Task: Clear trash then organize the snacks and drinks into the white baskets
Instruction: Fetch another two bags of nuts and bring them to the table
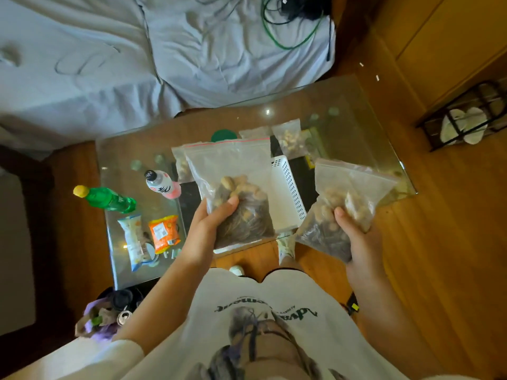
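Observation:
My left hand (208,229) grips a clear zip bag of nuts (233,187) by its lower part, held above the glass table (131,160). My right hand (356,237) grips a second zip bag of nuts (351,193) beyond the table's right front corner. Between the two bags a white basket (288,193) stands on the table, partly hidden by the left bag. More zip bags (290,138) stand behind it. A green bottle (107,198) and a pink-and-white bottle (163,183) lie at the left. A white-blue snack packet (133,237) and an orange one (163,233) lie near the front edge.
A purple bag with trash (101,319) sits on the floor at the table's left front corner. A sofa under a grey sheet (137,64) fills the far side, with cables (290,20) on it. A dark rack with slippers (466,122) stands at the right on wooden floor.

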Demonstrator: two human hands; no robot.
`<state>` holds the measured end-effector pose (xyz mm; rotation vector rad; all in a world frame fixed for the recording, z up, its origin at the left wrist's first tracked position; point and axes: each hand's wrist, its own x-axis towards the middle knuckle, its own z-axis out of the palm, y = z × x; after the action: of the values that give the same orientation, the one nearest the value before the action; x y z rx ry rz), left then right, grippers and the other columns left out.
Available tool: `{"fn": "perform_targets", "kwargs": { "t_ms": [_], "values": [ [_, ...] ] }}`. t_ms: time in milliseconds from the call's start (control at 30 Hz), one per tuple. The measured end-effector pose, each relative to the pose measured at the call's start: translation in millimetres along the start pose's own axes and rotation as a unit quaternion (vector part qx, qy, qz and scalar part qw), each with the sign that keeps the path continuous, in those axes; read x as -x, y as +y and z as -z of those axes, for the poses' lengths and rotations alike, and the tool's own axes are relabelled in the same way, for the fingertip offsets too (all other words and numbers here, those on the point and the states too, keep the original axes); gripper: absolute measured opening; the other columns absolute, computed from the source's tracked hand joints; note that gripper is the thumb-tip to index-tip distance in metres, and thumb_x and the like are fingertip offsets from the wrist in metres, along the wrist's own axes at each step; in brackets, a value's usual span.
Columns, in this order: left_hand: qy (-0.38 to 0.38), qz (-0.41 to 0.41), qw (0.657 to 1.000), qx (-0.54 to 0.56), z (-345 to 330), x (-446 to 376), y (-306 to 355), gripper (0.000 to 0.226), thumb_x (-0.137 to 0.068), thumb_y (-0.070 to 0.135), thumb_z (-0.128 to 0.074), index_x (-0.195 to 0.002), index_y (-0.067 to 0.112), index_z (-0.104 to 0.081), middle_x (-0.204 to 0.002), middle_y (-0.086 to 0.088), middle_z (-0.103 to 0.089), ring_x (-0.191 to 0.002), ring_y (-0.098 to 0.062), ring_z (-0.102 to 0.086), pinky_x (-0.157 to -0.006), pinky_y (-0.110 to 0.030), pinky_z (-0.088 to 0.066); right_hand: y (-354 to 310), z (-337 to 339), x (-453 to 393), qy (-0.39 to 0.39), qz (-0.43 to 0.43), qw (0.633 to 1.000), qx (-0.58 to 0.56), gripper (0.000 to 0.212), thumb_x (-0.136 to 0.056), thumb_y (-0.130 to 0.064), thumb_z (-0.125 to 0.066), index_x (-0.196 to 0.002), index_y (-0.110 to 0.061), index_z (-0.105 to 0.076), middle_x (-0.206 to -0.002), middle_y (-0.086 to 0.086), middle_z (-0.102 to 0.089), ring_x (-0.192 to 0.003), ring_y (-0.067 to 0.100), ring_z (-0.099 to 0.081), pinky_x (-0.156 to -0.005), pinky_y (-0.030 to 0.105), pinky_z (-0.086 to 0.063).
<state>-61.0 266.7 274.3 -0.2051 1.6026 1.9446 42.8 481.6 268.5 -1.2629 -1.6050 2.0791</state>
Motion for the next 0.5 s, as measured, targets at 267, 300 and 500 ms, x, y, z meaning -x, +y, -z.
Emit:
{"fn": "perform_targets", "kwargs": {
  "t_ms": [267,300,500],
  "values": [
    [0.227,0.052,0.971,0.054,-58,-80,-23,0.044,-0.059,0.045,-0.068,-0.101,0.033,-0.061,-0.104,0.001,-0.068,-0.097,-0.019,-0.063,-0.069,-0.029,-0.049,-15,-17,-120,-0.019,-0.047,0.998,0.037,0.026,-0.075,-0.02,-0.07,-0.094,-0.035,-0.061,-0.102,-0.003,-0.067,-0.098,0.02,-0.063,-0.076,0.037,-0.054],
    [0.243,0.062,0.966,0.057,-62,-93,-32,0.038,-0.063,0.042,-0.068,-0.099,0.032,-0.061,-0.1,0.003,-0.069,-0.094,-0.016,-0.063,-0.066,-0.027,-0.049,-8,-22,-133,-0.021,-0.049,0.998,0.044,0.026,-0.076,-0.019,-0.07,-0.093,-0.036,-0.06,-0.1,-0.007,-0.066,-0.096,0.016,-0.063,-0.071,0.031,-0.052],
    [0.309,0.08,0.948,-0.008,-67,-170,-104,0.021,-0.083,0.014,-0.067,-0.104,0.015,-0.064,-0.104,-0.007,-0.066,-0.093,-0.017,-0.062,-0.064,-0.013,-0.047,67,-49,-199,-0.053,-0.101,0.989,0.092,0.027,-0.08,-0.023,-0.069,-0.094,-0.038,-0.052,-0.1,-0.011,-0.06,-0.088,0.003,-0.06,-0.062,0.016,-0.047]
  ]
}}
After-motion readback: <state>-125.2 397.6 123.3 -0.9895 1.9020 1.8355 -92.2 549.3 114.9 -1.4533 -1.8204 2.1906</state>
